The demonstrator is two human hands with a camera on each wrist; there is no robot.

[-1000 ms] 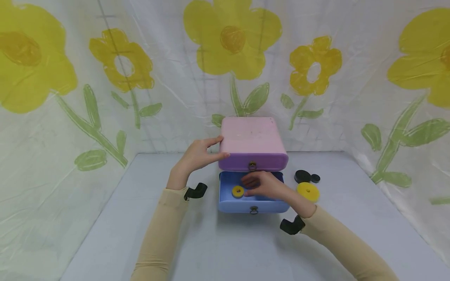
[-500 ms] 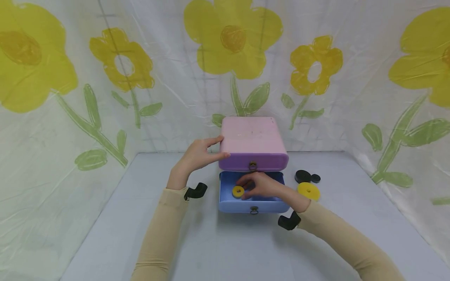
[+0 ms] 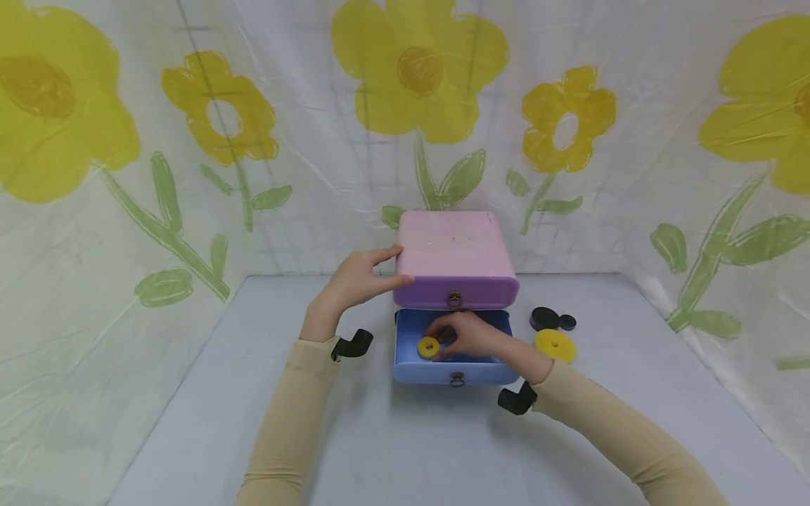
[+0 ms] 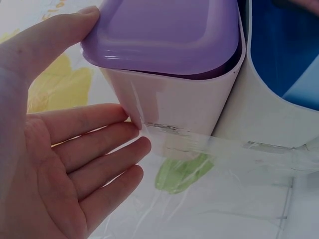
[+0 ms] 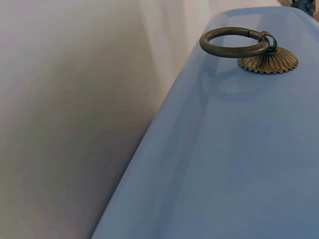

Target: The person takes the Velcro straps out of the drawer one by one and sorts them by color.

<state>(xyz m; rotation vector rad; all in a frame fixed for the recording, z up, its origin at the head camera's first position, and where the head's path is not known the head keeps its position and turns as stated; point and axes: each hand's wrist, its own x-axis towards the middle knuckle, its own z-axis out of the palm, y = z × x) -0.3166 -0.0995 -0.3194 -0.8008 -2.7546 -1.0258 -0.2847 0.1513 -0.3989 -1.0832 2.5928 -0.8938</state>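
Note:
A pink box (image 3: 452,242) with a purple drawer front (image 3: 418,294) stands on top of a blue drawer (image 3: 418,372), which is pulled out. My left hand (image 3: 359,280) touches the pink box's left side. In the left wrist view its thumb lies on the purple front's edge, and its straight fingertips meet the pink side. My right hand (image 3: 471,336) reaches into the blue drawer, fingers bent. Its thumb and fingertips pinch a small yellow ring (image 3: 426,348) from its right side. The right wrist view shows only the drawer's front and its brass ring pull (image 5: 234,51).
Right of the drawers, a large yellow disc (image 3: 555,346) with a small hole lies on the pale table (image 3: 380,450). Behind it are a black disc (image 3: 544,318) and a smaller black disc (image 3: 568,322). A flower-printed sheet (image 3: 304,140) hangs at the back.
My right hand has moved left inside the drawer, and its thumb and fingers have closed in on the small yellow ring. The left hand has stayed in place.

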